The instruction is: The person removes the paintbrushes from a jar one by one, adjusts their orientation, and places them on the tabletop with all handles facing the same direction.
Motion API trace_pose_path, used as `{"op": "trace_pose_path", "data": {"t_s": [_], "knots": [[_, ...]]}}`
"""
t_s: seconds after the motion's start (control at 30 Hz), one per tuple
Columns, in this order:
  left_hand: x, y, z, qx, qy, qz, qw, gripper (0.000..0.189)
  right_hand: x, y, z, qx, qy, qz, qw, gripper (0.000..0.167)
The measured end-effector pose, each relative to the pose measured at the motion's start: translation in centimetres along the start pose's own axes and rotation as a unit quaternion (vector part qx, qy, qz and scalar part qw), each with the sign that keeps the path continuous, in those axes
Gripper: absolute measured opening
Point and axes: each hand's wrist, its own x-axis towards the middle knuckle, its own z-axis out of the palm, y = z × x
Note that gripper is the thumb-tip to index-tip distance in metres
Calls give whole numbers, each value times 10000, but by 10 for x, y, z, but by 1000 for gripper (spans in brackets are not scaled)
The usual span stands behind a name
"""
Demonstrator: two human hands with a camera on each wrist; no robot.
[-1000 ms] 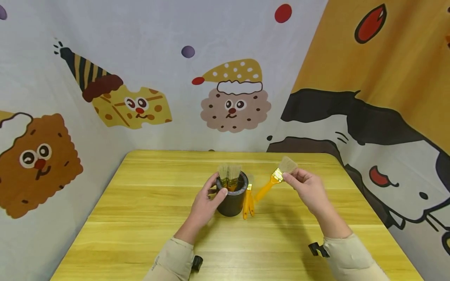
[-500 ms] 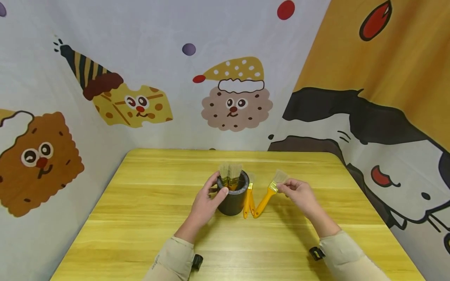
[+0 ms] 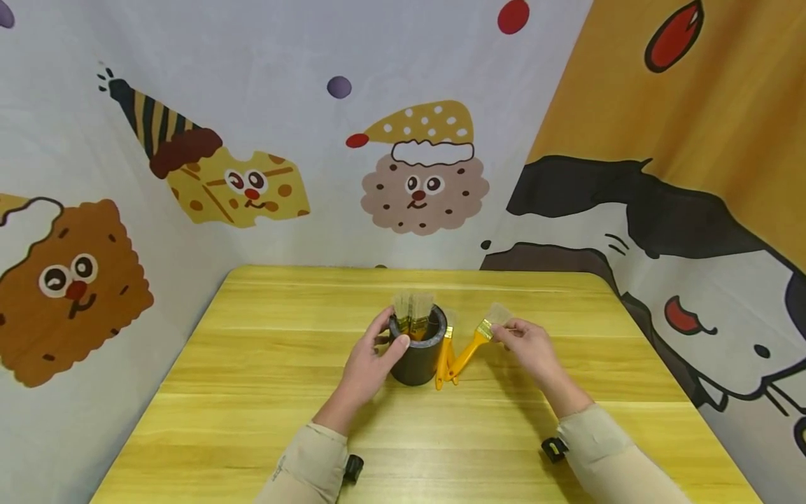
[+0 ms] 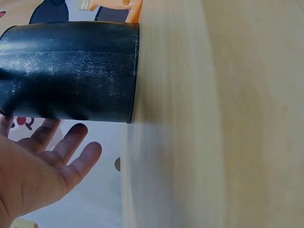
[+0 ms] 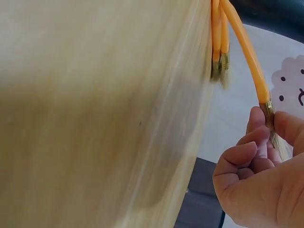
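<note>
A black cylindrical cup (image 3: pixel 418 365) stands upright on the table, with a pair of paintbrushes (image 3: pixel 412 313) in it, bristles up. My left hand (image 3: pixel 373 364) holds the cup at its left side, thumb by the front rim; in the left wrist view its other fingers (image 4: pixel 71 145) reach along the cup's wall. Between thumb and fingertips my right hand (image 3: pixel 529 348) pinches another paintbrush (image 3: pixel 469 355) near its metal ferrule. That brush tilts, bristles up and right, its orange handle end low beside the cup. More orange-handled paintbrushes (image 5: pixel 217 35) lie on the table just right of the cup.
The wood-grain table (image 3: pixel 252 420) spreads around both hands, its back edge close to a cartoon-printed cloth wall (image 3: pixel 283 84). Black straps or mounts (image 3: pixel 554 449) sit at the sleeve cuffs.
My right hand has moved left and slightly down with its paintbrush, bringing the handle end down among the brushes beside the cup. The left hand and the cup stay almost in place.
</note>
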Motion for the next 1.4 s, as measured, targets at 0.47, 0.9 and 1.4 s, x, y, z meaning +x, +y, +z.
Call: {"op": "trace_pose_path", "data": {"t_s": [0.47,0.9,1.4], "knots": [[2,0,-1,20,-44,88,9999,69,27,-2,6,115,58,-50,9999,40],[2,-1,-1,-17,-36,30,10000,69,49,3,9,-278,-449,-89,9986,36],[3,-4,-1,6,-18,37,10000,70,69,17,-8,-1186,-792,-39,9898,32]]}}
